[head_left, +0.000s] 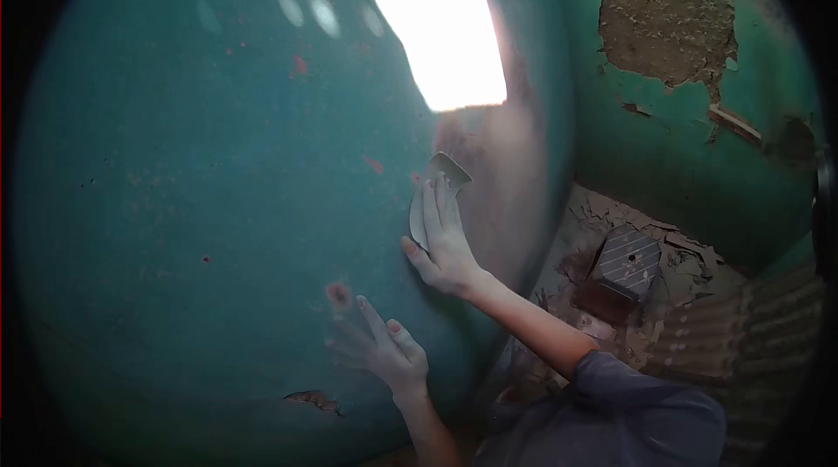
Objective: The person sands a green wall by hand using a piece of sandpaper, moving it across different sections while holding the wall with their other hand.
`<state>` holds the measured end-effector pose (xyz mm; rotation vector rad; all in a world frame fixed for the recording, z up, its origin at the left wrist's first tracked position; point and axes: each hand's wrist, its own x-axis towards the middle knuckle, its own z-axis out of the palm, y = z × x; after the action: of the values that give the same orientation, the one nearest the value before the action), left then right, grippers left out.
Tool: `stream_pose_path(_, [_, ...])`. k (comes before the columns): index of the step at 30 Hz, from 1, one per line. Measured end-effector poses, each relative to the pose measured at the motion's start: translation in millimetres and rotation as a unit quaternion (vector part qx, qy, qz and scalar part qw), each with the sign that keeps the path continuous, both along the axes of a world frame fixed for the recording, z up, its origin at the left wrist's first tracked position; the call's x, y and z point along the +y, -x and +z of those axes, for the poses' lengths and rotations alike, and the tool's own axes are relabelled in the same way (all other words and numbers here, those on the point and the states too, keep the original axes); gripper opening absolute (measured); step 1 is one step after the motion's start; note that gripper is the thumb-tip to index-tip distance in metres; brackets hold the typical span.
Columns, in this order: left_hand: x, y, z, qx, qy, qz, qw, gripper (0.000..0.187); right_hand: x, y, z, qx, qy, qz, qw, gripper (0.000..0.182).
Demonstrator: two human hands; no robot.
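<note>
My right hand presses a bent piece of sandpaper flat against the blue-green painted wall. Its corner sticks out above my fingertips, and a curled edge shows beside the fingers on the left. The fingers are stretched out over the sheet, and the thumb lies at its lower edge. Lower down, my left hand is open with its fingers spread, at or close to the wall; whether it touches cannot be told. Some of its fingers are smeared. A reddish-brown worn spot is just above it.
A bare rough patch shows on the green wall at right. Below, a box-like object with a striped top stands among paint flakes on the floor. Corrugated material lies at lower right. Peeled paint marks the wall at lower left.
</note>
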<state>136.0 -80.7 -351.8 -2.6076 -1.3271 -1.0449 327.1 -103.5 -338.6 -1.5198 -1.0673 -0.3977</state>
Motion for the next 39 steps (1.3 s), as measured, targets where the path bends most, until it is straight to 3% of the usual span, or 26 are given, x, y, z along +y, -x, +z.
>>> stream_pose_path(4, [1.1,0.6,-6.9,-0.002,0.001,-0.009,1.0,0.064,5.3,-4.4,25.5,0.014,-0.049,-0.019,0.999,0.085])
stream_pose_path(9, [-4.3,-11.7,-6.8,-0.04,0.018,0.006,0.999,0.063,-15.3,78.2,-72.5,0.003,0.062,0.077,0.995,0.085])
stream_pose_path(11, [-3.4,-13.2,-8.1,-0.037,0.025,0.009,0.999,0.063,-22.7,75.8,-75.0,-0.007,0.104,0.072,0.992,0.085])
stream_pose_path(16, [0.2,-13.7,-11.9,-0.024,0.019,0.012,0.999,0.063,-21.6,-2.8,8.2,-0.041,0.067,0.014,0.997,0.083])
stream_pose_path(20, [-3.6,-18.7,-14.3,-0.028,0.053,0.021,0.998,0.064,-13.6,-14.0,29.5,-0.04,0.013,-0.037,0.998,0.077])
stream_pose_path(25, [-4.8,-25.0,-10.7,-0.031,0.09,0.022,0.995,0.064,-18.7,58.0,-61.7,-0.043,0.091,0.033,0.994,0.078])
stream_pose_path(28, [-1.9,-30.0,-14.5,-0.026,0.107,0.043,0.993,0.064,-21.0,59.7,-60.9,-0.067,0.106,0.032,0.992,0.078])
stream_pose_path(30, [3.8,-29.9,-24.3,-0.054,0.043,0.026,0.997,0.065,-15.6,36.4,-35.2,-0.066,0.083,0.013,0.994,0.079])
stream_pose_path(35, [-4.8,-40.0,-20.4,-0.097,0.062,0.025,0.993,0.067,-2.8,-66.4,84.0,-0.139,-0.023,-0.078,0.987,0.082])
stream_pose_path(36, [-4.9,-43.9,-20.9,-0.12,0.056,0.023,0.991,0.067,-4.8,-74.3,97.2,-0.142,-0.025,-0.075,0.987,0.082])
stream_pose_path(38, [-7.1,-52.6,-22.1,-0.124,0.051,0.038,0.99,0.066,-10.8,-84.2,116.3,-0.038,-0.004,-0.004,0.999,0.082])
stream_pose_path(39, [-9.4,-57.0,-23.8,-0.123,0.049,0.049,0.99,0.066,-7.1,-85.5,108.6,-0.102,-0.015,-0.055,0.993,0.085])
